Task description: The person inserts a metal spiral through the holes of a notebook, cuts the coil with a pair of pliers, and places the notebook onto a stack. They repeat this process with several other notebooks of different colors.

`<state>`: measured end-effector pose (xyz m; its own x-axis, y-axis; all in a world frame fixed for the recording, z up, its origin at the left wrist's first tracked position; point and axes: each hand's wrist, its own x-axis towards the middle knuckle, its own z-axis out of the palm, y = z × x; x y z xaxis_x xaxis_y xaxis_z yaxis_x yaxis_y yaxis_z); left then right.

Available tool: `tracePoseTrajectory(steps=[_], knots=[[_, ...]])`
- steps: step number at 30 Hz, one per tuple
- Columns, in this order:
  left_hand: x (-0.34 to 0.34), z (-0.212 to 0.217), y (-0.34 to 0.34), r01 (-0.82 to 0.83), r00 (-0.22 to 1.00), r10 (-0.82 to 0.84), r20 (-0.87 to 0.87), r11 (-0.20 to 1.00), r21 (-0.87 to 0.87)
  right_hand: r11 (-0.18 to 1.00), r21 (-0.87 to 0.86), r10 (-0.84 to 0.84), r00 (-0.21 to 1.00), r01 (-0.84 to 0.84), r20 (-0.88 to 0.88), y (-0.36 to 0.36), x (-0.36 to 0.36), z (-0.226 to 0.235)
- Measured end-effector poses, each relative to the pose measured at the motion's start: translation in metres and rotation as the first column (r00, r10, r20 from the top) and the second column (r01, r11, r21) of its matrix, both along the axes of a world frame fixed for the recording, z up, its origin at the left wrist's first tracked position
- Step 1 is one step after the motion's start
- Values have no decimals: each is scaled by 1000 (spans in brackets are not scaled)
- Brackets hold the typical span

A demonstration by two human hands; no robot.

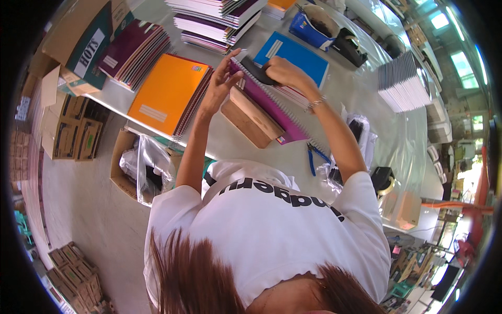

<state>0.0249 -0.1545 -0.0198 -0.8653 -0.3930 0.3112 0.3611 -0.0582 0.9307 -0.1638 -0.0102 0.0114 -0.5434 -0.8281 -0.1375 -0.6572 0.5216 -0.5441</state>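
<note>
A purple spiral notebook (277,116) lies slantwise in front of me, its wire coil along the right side. Alongside it sits a brown wooden block (252,119) with a ledge. My left hand (219,86) is at the notebook's far end, fingers apart and close to the coil's end; no object shows clearly in it. Closed around a black curved tool (256,70), my right hand (285,72) is over the far part of the coil. The tool's exact kind cannot be made out. Blue-handled pliers (315,156) rest on the table near the notebook's near end.
Orange notebooks (167,94) and purple notebooks (133,55) are stacked at left, beside a cardboard box (78,36). Blue notebooks (298,55) lie beyond my right hand. A tape dispenser (349,47) and white notebook stack (402,81) stand right. An open carton (125,162) is below the table's left edge.
</note>
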Motion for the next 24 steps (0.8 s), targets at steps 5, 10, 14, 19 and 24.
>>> tracePoseTrajectory(steps=[5,10,14,19,24], knots=[[3,4,2,-40,999,40,27,999,-8,981,48,-189,868,188,460,-7,-3,25],[1,7,7,25,1000,-25,12,1000,15,978,-68,187,972,-198,-142,17,-9,-2],[12,-8,3,-147,988,147,39,989,-14,858,-258,-372,883,445,285,81,-27,-26],[39,-11,62,-298,952,292,94,952,69,710,-246,-681,732,659,-6,236,-63,-107],[64,12,110,-314,949,307,66,931,188,626,-157,-780,613,764,-128,253,-26,-139]])
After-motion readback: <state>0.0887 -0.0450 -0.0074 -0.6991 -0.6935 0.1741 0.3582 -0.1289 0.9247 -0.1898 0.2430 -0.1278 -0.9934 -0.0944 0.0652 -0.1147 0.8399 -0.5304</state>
